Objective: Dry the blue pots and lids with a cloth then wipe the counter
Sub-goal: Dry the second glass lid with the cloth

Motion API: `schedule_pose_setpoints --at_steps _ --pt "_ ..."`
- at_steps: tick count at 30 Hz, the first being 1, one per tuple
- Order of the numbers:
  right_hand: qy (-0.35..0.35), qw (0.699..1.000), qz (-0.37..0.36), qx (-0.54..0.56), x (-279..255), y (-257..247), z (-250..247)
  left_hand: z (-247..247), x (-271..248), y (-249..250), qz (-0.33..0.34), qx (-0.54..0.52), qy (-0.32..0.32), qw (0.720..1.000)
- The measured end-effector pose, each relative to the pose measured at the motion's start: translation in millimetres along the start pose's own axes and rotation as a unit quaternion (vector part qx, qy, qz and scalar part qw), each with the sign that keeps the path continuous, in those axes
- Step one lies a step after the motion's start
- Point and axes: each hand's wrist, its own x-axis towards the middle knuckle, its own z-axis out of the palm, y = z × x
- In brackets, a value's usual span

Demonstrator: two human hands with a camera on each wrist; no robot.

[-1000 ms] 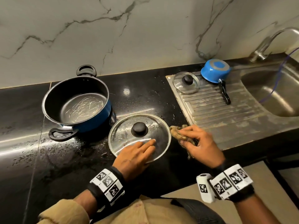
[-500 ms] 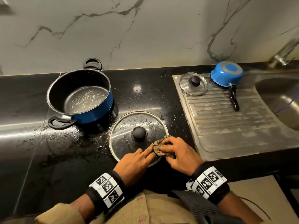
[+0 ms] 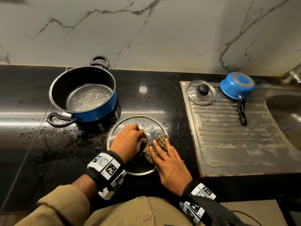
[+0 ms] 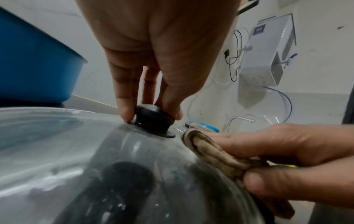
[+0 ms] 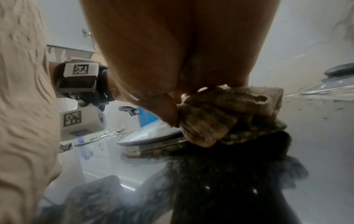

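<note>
A large glass lid (image 3: 151, 123) lies on the wet black counter (image 3: 32, 144) near its front edge. My left hand (image 3: 130, 141) pinches the lid's black knob (image 4: 153, 118) between fingers and thumb. My right hand (image 3: 169, 162) lies flat with straight fingers on a checked brown cloth (image 3: 160, 141), pressing it on the lid's right side; the thumb pinches the folded cloth (image 4: 210, 151) from below. A big blue pot (image 3: 84, 95) stands open at the left. A small glass lid (image 3: 201, 92) and an upturned blue saucepan (image 3: 236, 85) rest on the steel drainboard (image 3: 236, 144).
Water drops cover the counter around the pot and the lid. A sink basin (image 3: 286, 111) and a tap (image 3: 293, 74) sit at the far right. A marble wall (image 3: 146, 30) backs the counter. The counter's front edge runs just below my wrists.
My left hand moved from the lid's near glass up to its knob and took hold of it. My right hand spread the bunched cloth flat and shifted it along the lid's right side.
</note>
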Motion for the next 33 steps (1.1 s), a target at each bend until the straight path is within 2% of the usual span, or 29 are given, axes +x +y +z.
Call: schedule_pose_setpoints --at_steps 4,10,18,21,28,33 --pt "-0.023 0.999 -0.001 0.034 31 15 -13 -1 7 -7 0.002 -0.042 0.017 0.999" --pt "-0.087 0.996 -0.025 0.017 96 41 -30 -8 16 -15 -0.012 -0.054 0.009 0.998" --pt "-0.157 0.986 -0.019 -0.061 159 13 -68 -9 15 -12 -0.035 -0.040 0.025 0.998" --pt "-0.154 0.986 -0.023 -0.064 139 13 -72 -12 14 -9 -0.059 -0.037 0.017 0.997" --pt "-0.132 0.991 0.001 -0.007 44 5 -55 -13 14 -9 -0.084 -0.056 0.021 0.995" --pt "-0.094 0.995 0.021 0.018 15 -2 -33 -15 16 -12 -0.058 -0.053 0.012 0.997"
